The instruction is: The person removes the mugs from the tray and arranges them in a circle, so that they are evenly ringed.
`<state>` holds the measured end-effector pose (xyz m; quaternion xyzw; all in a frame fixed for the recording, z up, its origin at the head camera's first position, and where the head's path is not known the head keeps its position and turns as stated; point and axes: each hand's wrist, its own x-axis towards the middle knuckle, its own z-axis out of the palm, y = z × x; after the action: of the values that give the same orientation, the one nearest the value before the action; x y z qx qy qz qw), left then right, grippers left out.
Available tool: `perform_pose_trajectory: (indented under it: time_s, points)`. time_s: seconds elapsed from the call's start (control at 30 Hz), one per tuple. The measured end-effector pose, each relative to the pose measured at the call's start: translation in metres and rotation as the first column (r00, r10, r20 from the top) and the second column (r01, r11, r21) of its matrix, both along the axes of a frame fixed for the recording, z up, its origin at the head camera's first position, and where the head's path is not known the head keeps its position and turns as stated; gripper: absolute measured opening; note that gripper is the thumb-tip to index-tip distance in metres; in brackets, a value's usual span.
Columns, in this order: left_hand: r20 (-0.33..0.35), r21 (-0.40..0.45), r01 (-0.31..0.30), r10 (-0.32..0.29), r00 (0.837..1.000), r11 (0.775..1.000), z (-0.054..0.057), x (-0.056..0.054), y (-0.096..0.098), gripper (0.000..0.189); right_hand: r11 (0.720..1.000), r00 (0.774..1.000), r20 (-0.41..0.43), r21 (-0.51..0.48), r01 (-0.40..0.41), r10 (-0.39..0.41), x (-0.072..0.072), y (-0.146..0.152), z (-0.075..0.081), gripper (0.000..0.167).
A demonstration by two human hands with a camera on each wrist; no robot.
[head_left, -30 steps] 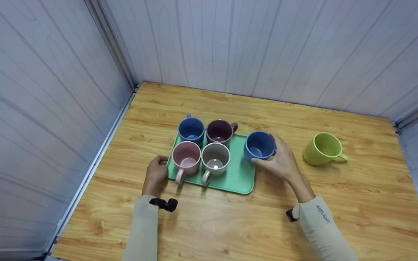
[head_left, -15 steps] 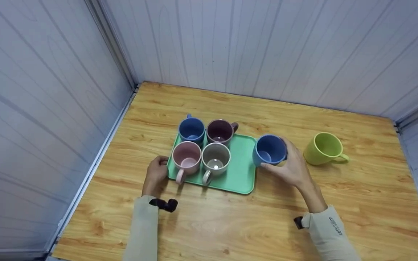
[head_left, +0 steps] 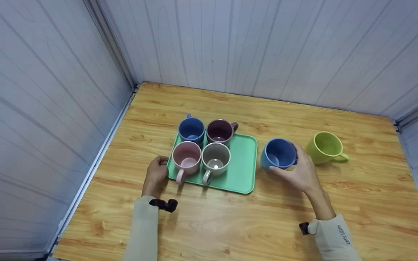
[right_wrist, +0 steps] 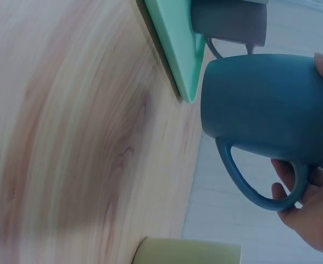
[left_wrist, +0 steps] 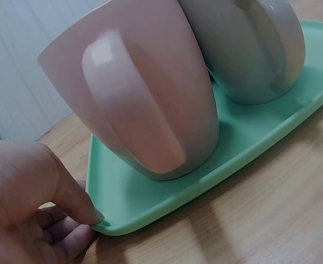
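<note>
Left of centre in the frame, the left hand (head_left: pixel 157 170) pinches the green tray (head_left: pixel 243 165) at its corner, presumably to steady it, while right of centre the right hand (head_left: pixel 302 174) grips a blue mug (head_left: pixel 278 154) beside the tray, apparently to keep it upright.

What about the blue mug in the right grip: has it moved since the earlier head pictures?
Yes. Judged against the unmoved green tray, the held blue mug has gone rightward past the tray's right edge, and slightly down the picture.
</note>
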<state>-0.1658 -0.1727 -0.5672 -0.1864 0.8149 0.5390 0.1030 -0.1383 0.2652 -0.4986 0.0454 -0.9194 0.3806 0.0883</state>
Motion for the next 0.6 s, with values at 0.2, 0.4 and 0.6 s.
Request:
perform_pose_trajectory:
  time_s: [0.2,0.4,0.6]
  points:
    - [0.022,0.087,-0.069,0.068,0.997,0.994,0.0,-0.001,0.002,0.036,1.0,1.0,-0.015,0.006,0.025,-0.025,0.006,0.011,-0.005,0.1]
    - [0.038,0.102,-0.079,0.075,0.996,0.992,0.0,-0.001,0.003,0.035,0.999,0.999,-0.046,-0.032,0.019,-0.021,0.008,0.022,-0.006,0.098]
    - [0.039,0.134,-0.097,0.093,0.995,0.986,-0.001,-0.001,0.004,0.034,0.997,0.999,-0.03,-0.069,0.036,-0.038,0.014,0.035,-0.008,0.095]
